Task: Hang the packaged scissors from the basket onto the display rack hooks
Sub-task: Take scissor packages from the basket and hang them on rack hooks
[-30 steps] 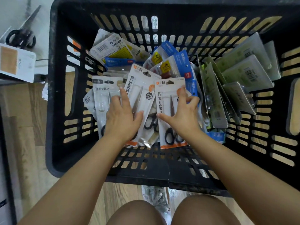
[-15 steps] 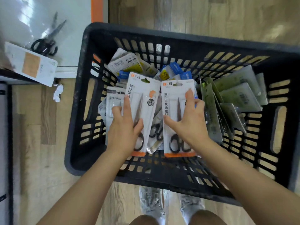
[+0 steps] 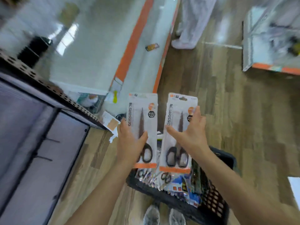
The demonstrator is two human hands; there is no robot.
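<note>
**Both hands hold a scissors pack above the basket**

The left hand point(image 3: 129, 143) grips a white scissors pack point(image 3: 142, 127) by its lower half, thumb laid across the front near the black handles and the fingers wrapped behind the left edge. The right hand point(image 3: 191, 135) holds a second scissors pack point(image 3: 178, 132) the same way, thumb stretched across the front of the card and the fingers curled round its right edge. Both packs stand upright, side by side and just apart, their hang holes at the top and an orange strip along the bottom. They are held in the air over the far end of the black basket point(image 3: 214, 202), which sits on the wood floor point(image 3: 227, 111) and holds more packaged scissors point(image 3: 165, 177). To the left is the display rack point(image 3: 48, 143), with two dark hooks point(image 3: 48, 141) jutting from its pale panel. The picture is blurred, so small print cannot be read.
</note>
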